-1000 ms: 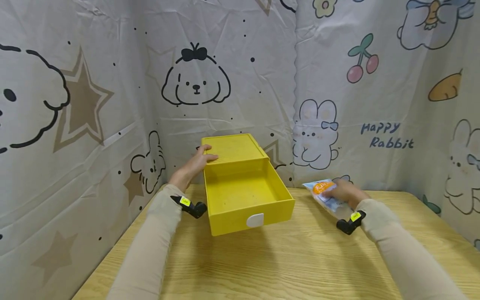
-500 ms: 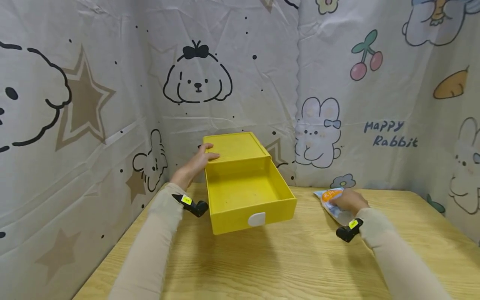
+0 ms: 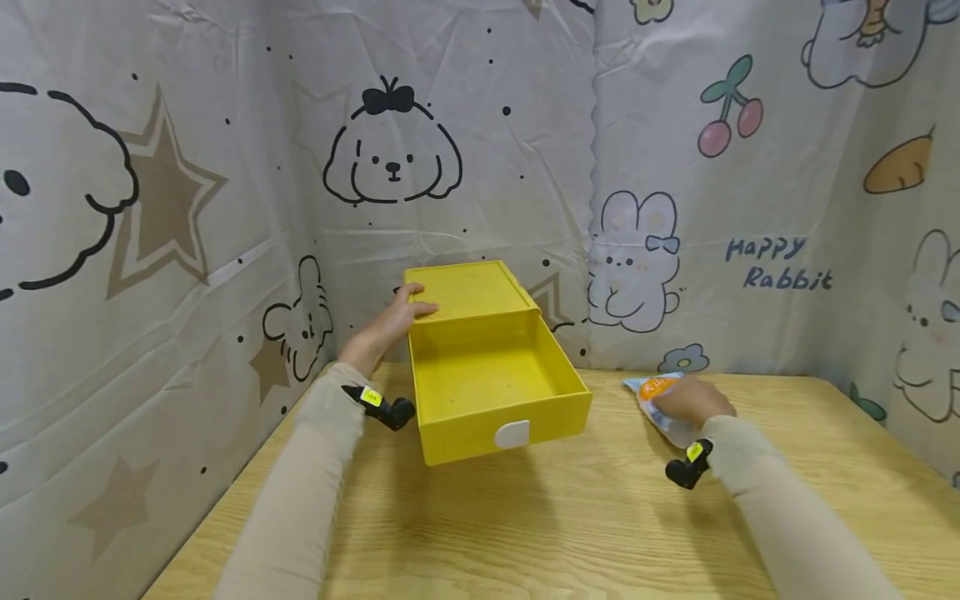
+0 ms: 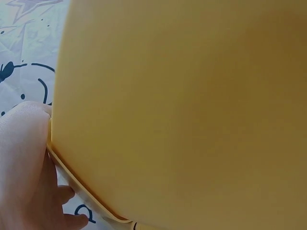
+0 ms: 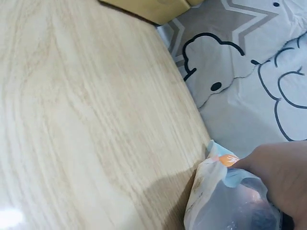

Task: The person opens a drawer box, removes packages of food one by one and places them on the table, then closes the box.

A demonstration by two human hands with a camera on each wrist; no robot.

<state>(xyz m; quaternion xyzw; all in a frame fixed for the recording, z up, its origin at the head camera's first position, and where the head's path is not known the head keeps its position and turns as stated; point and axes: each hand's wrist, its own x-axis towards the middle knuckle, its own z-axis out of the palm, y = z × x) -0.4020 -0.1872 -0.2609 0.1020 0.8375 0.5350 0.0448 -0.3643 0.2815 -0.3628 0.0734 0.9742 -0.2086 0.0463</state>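
Observation:
A yellow drawer box (image 3: pixel 498 433) with a white handle tab is held above the table, its drawer pulled out toward me. Inside the drawer only bare yellow floor shows. My left hand (image 3: pixel 386 327) grips the casing at its left side, thumb on the top; in the left wrist view the yellow casing (image 4: pixel 172 115) fills most of the picture and my fingers curl at its edge. On the right, my right hand (image 3: pixel 693 398) holds a plastic packet (image 3: pixel 660 387) with light blue and orange print, down at the table. Its clear part (image 5: pixel 235 211) shows in the right wrist view; my fingertips are partly hidden.
The wooden table (image 3: pixel 480 542) runs back to a printed cloth (image 3: pixel 510 167) hanging behind it. More cloth closes in the left and right sides. The box's shadow lies on the wood beneath it.
My right hand has moved slightly right and down with the packet, and the wrist has turned. My left hand and the drawer box stay nearly the same; the view shifts a little.

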